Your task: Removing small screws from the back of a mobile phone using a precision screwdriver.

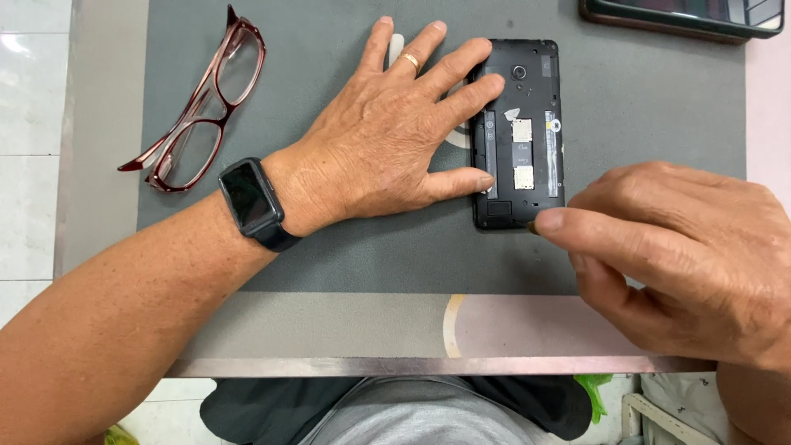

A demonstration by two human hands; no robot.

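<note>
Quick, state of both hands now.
Left hand: open, flat, fingers steadying the opened phone.
Right hand: pinched at the phone's lower corner; holding anything cannot be told.

Dark blank smartwatch screen point(248, 196) on the wrist — glossy device screen point(684, 11) top right.

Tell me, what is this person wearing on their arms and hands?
Both arms are bare, with no sleeves showing. The left wrist wears a smartwatch with a dark rectangular screen and a dark band. The left hand has a gold ring on one finger. The right hand wears nothing that shows.
</note>
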